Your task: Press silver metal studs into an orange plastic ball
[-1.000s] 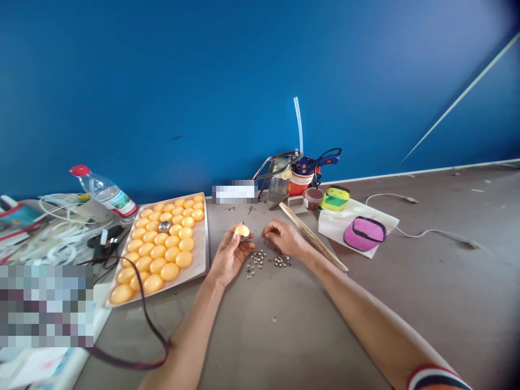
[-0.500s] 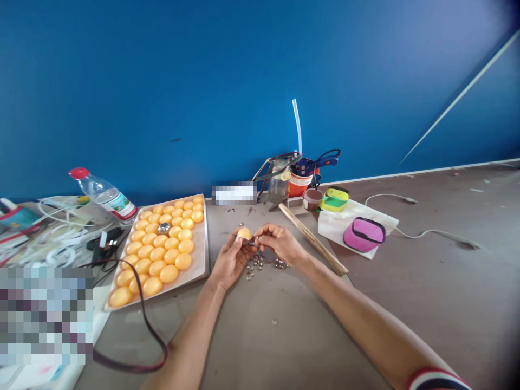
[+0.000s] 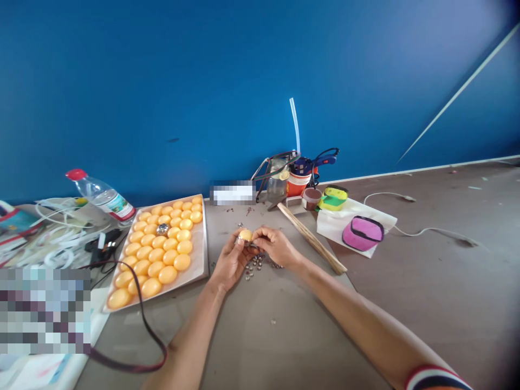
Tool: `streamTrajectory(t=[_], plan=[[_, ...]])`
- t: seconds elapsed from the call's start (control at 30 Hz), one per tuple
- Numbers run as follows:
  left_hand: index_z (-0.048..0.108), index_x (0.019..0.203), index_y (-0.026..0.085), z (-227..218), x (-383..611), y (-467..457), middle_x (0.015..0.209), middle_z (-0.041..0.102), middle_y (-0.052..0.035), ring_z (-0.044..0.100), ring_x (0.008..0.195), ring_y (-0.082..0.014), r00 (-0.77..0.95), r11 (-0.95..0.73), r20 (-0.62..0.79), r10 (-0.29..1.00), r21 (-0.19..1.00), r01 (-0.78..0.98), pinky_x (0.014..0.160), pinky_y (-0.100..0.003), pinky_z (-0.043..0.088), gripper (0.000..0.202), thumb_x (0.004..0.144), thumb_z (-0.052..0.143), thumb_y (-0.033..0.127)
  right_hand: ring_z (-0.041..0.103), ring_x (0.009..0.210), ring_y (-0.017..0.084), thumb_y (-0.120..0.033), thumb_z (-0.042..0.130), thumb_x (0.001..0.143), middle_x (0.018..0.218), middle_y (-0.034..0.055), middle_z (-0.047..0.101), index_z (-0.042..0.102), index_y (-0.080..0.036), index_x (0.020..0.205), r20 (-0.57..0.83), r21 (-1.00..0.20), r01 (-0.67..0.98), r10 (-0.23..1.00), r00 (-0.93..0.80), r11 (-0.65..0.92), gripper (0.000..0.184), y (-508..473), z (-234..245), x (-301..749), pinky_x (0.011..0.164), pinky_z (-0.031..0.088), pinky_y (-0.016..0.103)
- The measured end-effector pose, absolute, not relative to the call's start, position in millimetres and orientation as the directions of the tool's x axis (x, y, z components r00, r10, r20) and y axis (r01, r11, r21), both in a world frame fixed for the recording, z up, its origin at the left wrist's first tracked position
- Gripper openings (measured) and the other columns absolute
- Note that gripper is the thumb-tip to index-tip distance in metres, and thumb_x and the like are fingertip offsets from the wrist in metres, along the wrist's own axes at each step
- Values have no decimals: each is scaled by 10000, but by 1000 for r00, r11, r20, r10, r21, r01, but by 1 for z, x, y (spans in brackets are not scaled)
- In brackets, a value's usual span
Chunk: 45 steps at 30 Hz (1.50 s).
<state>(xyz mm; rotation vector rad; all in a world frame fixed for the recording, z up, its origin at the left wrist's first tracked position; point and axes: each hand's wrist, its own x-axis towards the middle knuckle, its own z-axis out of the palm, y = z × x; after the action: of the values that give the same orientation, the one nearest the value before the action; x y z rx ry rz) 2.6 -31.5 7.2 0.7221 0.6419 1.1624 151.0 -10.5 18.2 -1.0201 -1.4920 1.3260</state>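
My left hand (image 3: 229, 261) holds a small orange ball (image 3: 245, 234) in its fingertips above the table. My right hand (image 3: 275, 246) is pinched against the right side of that ball, pressing a small silver piece that is too small to make out. Just below both hands lies a scatter of small silver studs (image 3: 255, 264) on the grey table. To the left, a white tray (image 3: 201, 254) holds several rows of orange balls (image 3: 162, 252), one of them covered in silver studs (image 3: 162, 229).
A wooden stick (image 3: 311, 238) lies right of my hands. Behind stand cups with tools and a glue gun (image 3: 303, 172). A pink pouch (image 3: 363, 233) rests on white paper. A water bottle (image 3: 101, 196), cables (image 3: 57, 238) and a dark cord (image 3: 142, 319) lie left.
My right hand left the studs on the table and came up to the ball in my left hand, where it now pinches against it.
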Motion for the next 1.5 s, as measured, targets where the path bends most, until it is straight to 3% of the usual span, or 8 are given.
streamTrajectory(t=[0.77,1.0,1.13,1.23,1.33,1.4,1.5], plan=[[493,1043,205,9,7,-34,822,646,-6,628,682,-140,241,204,-80,967,810,-550,722,-313,484,366,742,670,315,423,493,95,-249,484,724,536,-60,448,510,-197,728,34,-994,90,972,-234,56,59,-16,20,149,495,344,219],[497,1044,211,5,10,-35,840,634,0,618,687,-131,222,179,-72,972,839,-513,726,-298,473,326,767,643,305,436,569,108,-242,488,710,609,-41,478,486,-197,709,72,-987,134,986,-149,92,44,-18,16,144,556,362,230],[526,992,193,9,9,-36,850,640,-15,619,689,-132,260,204,-67,963,810,-550,726,-289,474,282,766,643,314,446,560,98,-286,561,682,687,-37,508,471,-199,804,59,-998,30,990,-131,63,175,-13,13,145,530,365,226],[544,967,170,12,5,-36,853,647,-42,631,701,-147,297,260,-103,949,789,-557,724,-296,476,250,792,609,336,386,459,87,-345,518,740,547,-69,447,495,-194,821,17,-999,-47,962,-271,4,173,-5,12,155,480,324,225],[558,979,154,11,0,-34,855,656,-70,639,718,-164,321,294,-123,939,771,-564,746,-323,478,269,805,588,356,401,471,94,-316,518,750,502,-68,439,554,-183,785,60,-994,77,966,-251,82,142,4,11,169,501,333,230],[568,975,147,9,-2,-32,847,662,-77,640,715,-166,309,290,-124,943,762,-580,762,-334,479,272,802,593,355,502,610,114,-247,536,738,652,-18,568,607,-176,762,140,-950,235,951,-274,207,104,8,10,178,614,392,248],[578,959,146,8,-5,-29,837,669,-75,640,708,-163,262,263,-121,958,740,-619,776,-343,481,264,796,600,352,560,757,141,-175,542,733,801,26,621,654,-172,773,196,-868,366,910,-365,334,119,10,8,183,734,419,266]])
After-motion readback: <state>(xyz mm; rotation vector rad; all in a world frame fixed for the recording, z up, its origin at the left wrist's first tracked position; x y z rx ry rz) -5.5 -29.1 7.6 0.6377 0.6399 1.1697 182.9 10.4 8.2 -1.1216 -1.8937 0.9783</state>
